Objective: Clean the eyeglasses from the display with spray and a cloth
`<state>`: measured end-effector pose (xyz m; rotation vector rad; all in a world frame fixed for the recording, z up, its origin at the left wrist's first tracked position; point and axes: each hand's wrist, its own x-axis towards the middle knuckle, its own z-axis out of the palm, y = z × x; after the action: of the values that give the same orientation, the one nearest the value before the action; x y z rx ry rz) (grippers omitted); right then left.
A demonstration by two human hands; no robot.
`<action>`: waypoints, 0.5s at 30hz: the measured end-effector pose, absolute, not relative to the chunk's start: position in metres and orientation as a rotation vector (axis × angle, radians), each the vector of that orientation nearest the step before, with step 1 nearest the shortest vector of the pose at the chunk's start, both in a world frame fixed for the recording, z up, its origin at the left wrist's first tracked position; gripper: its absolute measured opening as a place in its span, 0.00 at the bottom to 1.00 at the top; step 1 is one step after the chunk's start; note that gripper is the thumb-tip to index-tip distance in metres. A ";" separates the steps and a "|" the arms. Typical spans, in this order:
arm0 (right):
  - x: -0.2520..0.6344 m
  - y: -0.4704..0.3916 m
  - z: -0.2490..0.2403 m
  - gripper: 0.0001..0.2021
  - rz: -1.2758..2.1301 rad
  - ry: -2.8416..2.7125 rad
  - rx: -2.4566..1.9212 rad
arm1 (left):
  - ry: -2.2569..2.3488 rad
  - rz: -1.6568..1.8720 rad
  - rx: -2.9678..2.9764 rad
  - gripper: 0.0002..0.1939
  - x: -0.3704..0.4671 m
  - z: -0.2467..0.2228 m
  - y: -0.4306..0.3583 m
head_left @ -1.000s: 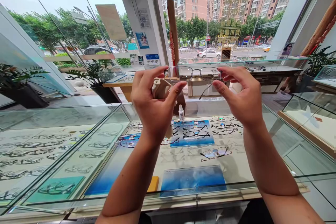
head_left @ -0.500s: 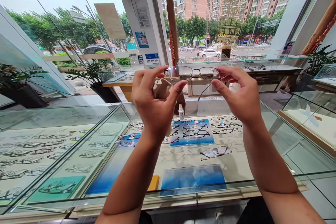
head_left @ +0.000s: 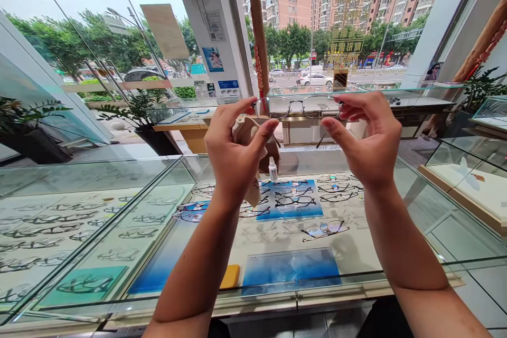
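Note:
A pair of thin-rimmed glasses (head_left: 296, 107) is held up at chest height between both hands, lenses facing the window. My left hand (head_left: 237, 142) grips the left end of the frame with its fingertips and also has a beige cloth (head_left: 253, 195) bunched in the palm, its end hanging down. On the other side my right hand (head_left: 364, 134) pinches the right end of the frame, and one temple arm points down near the thumb. Beyond and below the hands, a small white spray bottle (head_left: 273, 169) stands on the glass counter.
Below the arms is a glass display case (head_left: 277, 298) with several pairs of glasses, blue cards (head_left: 291, 269) and a yellow case (head_left: 230, 277). Another glass case (head_left: 467, 179) stands at the right. Potted plants (head_left: 152, 132) and further counters are near the window.
Both hands and the glasses have shifted slightly right, and the glasses have turned a little. More of the beige cloth hangs below my left hand.

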<state>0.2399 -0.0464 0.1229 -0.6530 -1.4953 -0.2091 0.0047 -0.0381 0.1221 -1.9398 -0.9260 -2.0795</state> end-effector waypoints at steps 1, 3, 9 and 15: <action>0.239 -0.047 0.123 0.15 -0.232 -1.491 -0.657 | -0.933 -2.085 -1.953 0.19 0.005 0.122 -0.037; 0.239 -0.047 0.122 0.15 -0.273 -1.496 -0.664 | -0.938 -2.101 -1.955 0.19 0.005 0.121 -0.035; 0.237 -0.047 0.120 0.16 -0.384 -1.499 -0.667 | -0.965 -2.119 -1.931 0.21 0.007 0.118 -0.032; 0.231 -0.049 0.119 0.15 -0.492 -1.488 -0.560 | -0.999 -2.137 -1.961 0.22 0.009 0.118 -0.030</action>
<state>0.2307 -0.0493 0.1190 -0.5600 -1.4883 -0.4920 0.0086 -0.0300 0.1179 -1.9611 -0.9994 -2.1371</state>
